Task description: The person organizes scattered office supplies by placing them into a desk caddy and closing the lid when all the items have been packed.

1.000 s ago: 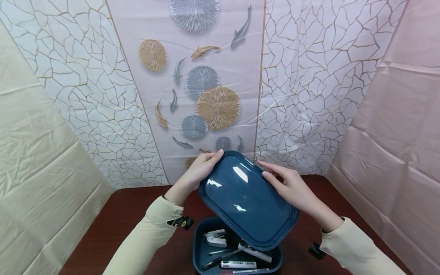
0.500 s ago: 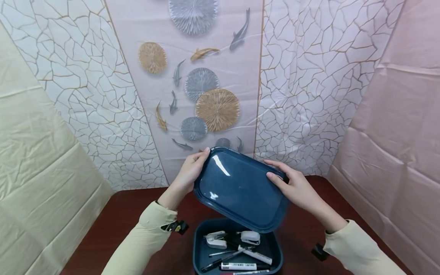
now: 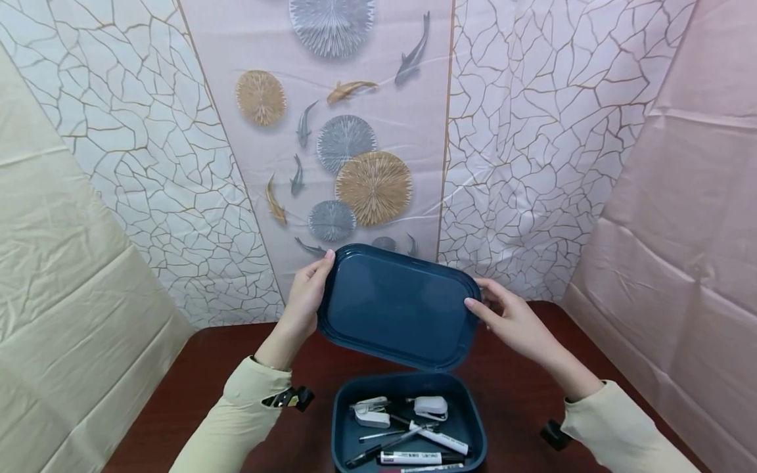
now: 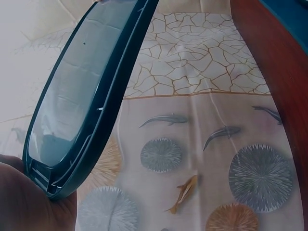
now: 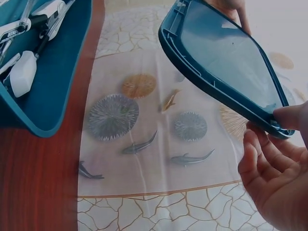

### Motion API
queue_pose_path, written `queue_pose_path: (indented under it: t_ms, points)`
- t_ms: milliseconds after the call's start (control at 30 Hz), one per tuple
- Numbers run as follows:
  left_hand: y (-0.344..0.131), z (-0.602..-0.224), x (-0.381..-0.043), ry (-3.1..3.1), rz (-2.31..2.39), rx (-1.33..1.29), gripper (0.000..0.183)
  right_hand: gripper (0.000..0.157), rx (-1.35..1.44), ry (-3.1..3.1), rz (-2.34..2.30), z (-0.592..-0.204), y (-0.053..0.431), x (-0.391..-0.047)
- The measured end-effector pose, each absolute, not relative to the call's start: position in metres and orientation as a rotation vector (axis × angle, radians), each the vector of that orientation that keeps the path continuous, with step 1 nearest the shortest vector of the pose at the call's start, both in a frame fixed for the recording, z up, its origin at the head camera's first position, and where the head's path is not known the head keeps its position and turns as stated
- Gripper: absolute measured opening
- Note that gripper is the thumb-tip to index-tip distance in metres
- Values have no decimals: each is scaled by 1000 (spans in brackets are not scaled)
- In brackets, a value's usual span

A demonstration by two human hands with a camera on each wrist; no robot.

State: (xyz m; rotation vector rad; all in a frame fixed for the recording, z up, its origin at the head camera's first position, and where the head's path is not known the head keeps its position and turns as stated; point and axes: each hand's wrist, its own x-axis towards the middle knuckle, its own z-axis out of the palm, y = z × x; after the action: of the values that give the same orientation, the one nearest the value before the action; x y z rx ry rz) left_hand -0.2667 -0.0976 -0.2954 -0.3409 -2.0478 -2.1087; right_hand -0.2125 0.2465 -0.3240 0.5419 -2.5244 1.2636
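A dark blue rounded rectangular lid (image 3: 399, 309) is held up, slightly tilted, above and behind a matching box. My left hand (image 3: 304, 299) grips its left edge, thumb on the face toward me. At the opposite end, my right hand (image 3: 511, 322) pinches the right edge between thumb and fingers; the right wrist view shows that hand (image 5: 276, 168) at the lid's corner. Below, the open blue box (image 3: 338, 420) stands on the table. Inside lie a white stapler (image 3: 432, 407), another white device (image 3: 372, 415), white markers (image 3: 411, 458) and several pens (image 3: 378, 450).
The dark red-brown table (image 3: 225, 381) surrounds the box. Behind it hangs a patterned cloth (image 3: 384, 131) with fish and round motifs. Plain cloth walls (image 3: 668, 263) close in both sides.
Both hands have swung the lid leftward and levelled it from a steep slant. The left hand moved left and the right hand slightly right, uncovering more of the box, including the stapler.
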Motion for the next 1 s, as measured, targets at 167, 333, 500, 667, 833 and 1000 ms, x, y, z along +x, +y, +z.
queue_pose_path:
  t_ms: [167,333,500,667,833,1000]
  points:
    - [-101,-297,-265,-2046,-2140,-346,56,46,563,-2515,1432,-328,247,-214]
    - [-102,-298,-264,-2073,-2151,-366,58,39,621,-2482,1553,-332,247,-217]
    - [-102,-299,-264,-2229,-2081,-344,69,39,609,-2488,1501,-331,244,-217]
    - [-103,-301,-264,-2321,-2040,-327,73,40,557,-2511,1389,-328,240,-217]
    - [-104,-301,-261,-2362,-1937,-391,74,38,547,-2489,1358,-329,238,-217]
    - [-108,-302,-253,-2432,-1825,-495,73,33,536,-2455,1279,-329,238,-214]
